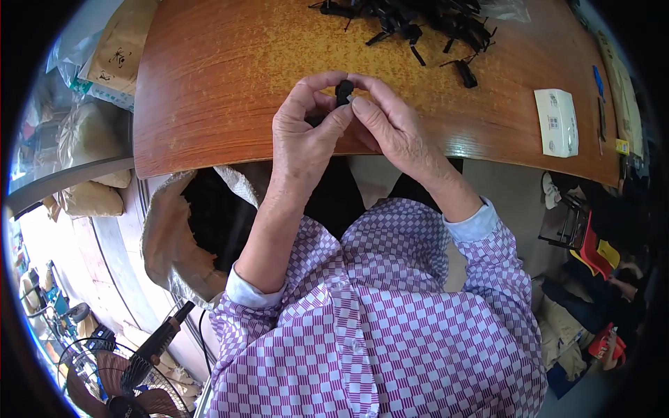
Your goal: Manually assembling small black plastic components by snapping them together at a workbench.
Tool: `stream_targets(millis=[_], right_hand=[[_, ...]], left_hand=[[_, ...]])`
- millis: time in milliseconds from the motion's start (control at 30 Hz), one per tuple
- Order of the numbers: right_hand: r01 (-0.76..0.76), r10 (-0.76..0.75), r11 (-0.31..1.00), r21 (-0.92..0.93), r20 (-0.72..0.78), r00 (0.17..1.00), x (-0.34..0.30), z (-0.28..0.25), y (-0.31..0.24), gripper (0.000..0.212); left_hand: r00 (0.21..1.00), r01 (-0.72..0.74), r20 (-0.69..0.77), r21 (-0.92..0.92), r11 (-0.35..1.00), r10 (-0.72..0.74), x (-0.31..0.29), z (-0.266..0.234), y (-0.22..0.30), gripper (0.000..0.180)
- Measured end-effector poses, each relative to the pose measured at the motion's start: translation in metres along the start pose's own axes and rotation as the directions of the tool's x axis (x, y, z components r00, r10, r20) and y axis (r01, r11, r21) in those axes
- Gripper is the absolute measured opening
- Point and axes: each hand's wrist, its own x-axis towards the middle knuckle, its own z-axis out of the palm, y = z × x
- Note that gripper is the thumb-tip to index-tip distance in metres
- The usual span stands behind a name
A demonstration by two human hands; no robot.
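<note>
Over the near edge of the wooden table (230, 90), both hands meet around a small black part (343, 90). My left hand (306, 125) is closed, its thumb and fingers pinching the part from the left. From the right, my right hand (394, 125) grips the same part, thumb tip against it. A small pale spot shows by the thumb tips; what it is I cannot make out. The part's lower end is hidden by the fingers. Farther off lies a tangled pile of similar black parts (411, 21), with one piece (465, 73) at its near right side.
A white packet (556, 122) lies at the table's right, near a blue pen-like item (598, 81). Left of my legs stands an open woven sack (164, 237) with dark contents. A fan (122, 380) is at lower left. Another person (606, 292) sits at the right.
</note>
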Motion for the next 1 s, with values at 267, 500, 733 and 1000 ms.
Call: stream_targets(millis=[267, 500, 733, 1000], right_hand=[[0.002, -0.002, 1.000, -0.004, -0.005, 1.000, -0.011, -0.005, 0.004, 0.034], [0.027, -0.026, 0.999, 0.037, -0.026, 0.999, -0.009, -0.003, 0.004, 0.026], [0.164, -0.160, 0.985, 0.045, -0.072, 0.984, -0.012, -0.014, 0.016, 0.028], [0.134, -0.136, 0.952, 0.274, -0.013, 0.991, -0.019, -0.028, 0.012, 0.017]], left_hand=[[0.989, -0.146, 0.013, 0.158, 0.977, 0.145, -0.008, 0.015, 0.000, 0.035], [0.924, -0.302, -0.005, 0.606, 0.736, 0.383, -0.011, 0.026, 0.005, 0.034], [0.933, -0.323, 0.048, 0.550, 0.770, 0.357, -0.007, 0.029, 0.003, 0.033], [0.992, 0.125, 0.037, -0.266, 0.956, -0.119, -0.009, 0.005, 0.025, 0.032]])
